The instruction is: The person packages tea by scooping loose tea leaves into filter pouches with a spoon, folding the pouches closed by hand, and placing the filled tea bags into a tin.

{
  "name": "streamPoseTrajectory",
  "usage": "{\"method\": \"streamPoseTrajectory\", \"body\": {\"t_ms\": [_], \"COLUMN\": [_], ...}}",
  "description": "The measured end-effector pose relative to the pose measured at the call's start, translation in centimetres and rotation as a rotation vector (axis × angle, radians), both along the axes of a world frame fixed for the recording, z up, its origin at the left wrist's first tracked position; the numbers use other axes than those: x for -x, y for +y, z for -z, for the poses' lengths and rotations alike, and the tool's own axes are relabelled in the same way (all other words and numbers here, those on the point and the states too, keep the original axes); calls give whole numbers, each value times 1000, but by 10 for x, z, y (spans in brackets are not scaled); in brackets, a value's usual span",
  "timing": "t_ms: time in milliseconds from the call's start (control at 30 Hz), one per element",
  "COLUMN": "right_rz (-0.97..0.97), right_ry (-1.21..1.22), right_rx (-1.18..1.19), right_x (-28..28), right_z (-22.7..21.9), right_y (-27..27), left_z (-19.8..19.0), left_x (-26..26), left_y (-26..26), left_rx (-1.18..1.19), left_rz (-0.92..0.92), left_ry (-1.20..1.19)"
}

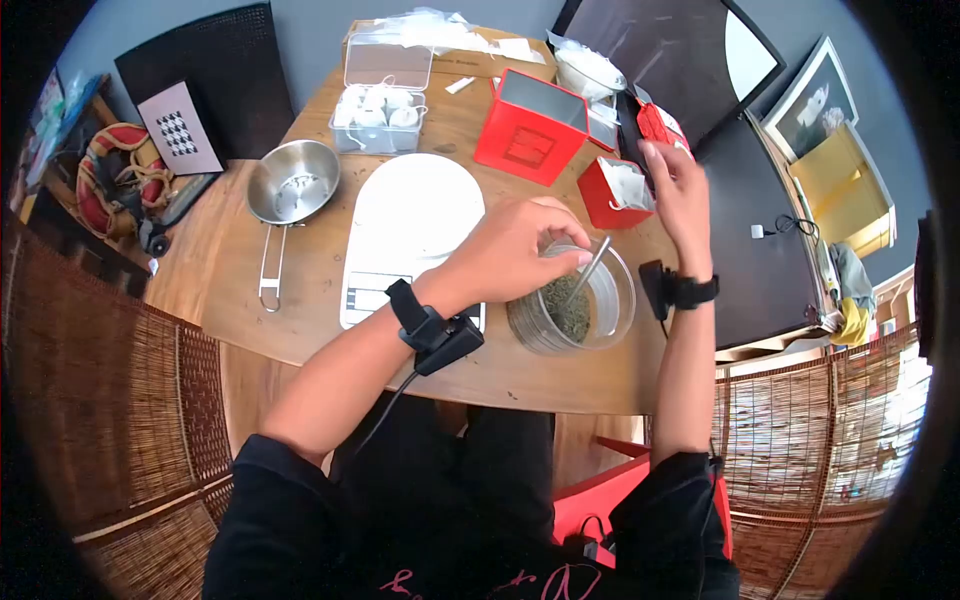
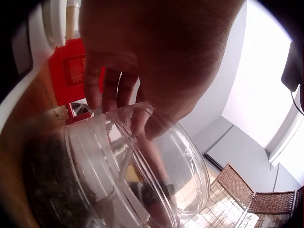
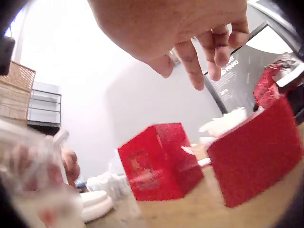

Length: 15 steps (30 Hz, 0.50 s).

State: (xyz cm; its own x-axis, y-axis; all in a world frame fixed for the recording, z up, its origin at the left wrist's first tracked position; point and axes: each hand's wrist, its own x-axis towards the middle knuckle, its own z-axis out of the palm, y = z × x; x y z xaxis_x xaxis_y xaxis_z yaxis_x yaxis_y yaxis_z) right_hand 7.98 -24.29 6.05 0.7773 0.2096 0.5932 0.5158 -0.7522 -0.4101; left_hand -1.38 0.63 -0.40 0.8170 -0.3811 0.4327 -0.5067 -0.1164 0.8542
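A clear round jar (image 1: 535, 325) stands near the table's front edge with dried green leaves (image 1: 567, 308) inside. A metal spoon handle (image 1: 597, 258) leans up out of it. My left hand (image 1: 513, 250) is at the jar's rim, thumb and fingers curled over its edge; the left wrist view shows the thumb behind the clear wall. My right hand (image 1: 682, 205) is raised, with nothing in it, fingers loosely bent, beside a small red box (image 1: 600, 196) with white pouches (image 1: 628, 184) inside. In the right wrist view its fingers hang above the red boxes.
Left of the jar lies a white kitchen scale (image 1: 415, 205), with a steel pan (image 1: 293, 180) beyond it. Behind stand a clear box of white pouches (image 1: 385, 110), a large red box (image 1: 530, 130), a cardboard box (image 1: 480, 62) and a bowl (image 1: 588, 76). A red packet (image 1: 655, 125) lies right.
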Motion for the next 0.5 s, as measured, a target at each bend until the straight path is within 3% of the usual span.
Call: {"method": "streamPoseTrajectory", "body": {"t_ms": [67, 133, 267, 333, 500], "right_rz": [-69, -302, -310, -150, 29], "right_ry": [57, 275, 404, 672, 467], "right_rx": [-29, -26, 221, 570, 904], "right_x": [-15, -37, -71, -77, -96], "right_z": [-19, -33, -37, -42, -39], "right_y": [22, 46, 90, 113, 140], "left_z": [4, 5, 7, 10, 8], "left_x": [-2, -2, -2, -4, -1], "left_y": [-2, -2, -3, -3, -2], "left_rx": [17, 41, 67, 94, 89], "left_rz": [4, 8, -8, -9, -11], "left_ry": [0, -2, -55, -115, -89]}}
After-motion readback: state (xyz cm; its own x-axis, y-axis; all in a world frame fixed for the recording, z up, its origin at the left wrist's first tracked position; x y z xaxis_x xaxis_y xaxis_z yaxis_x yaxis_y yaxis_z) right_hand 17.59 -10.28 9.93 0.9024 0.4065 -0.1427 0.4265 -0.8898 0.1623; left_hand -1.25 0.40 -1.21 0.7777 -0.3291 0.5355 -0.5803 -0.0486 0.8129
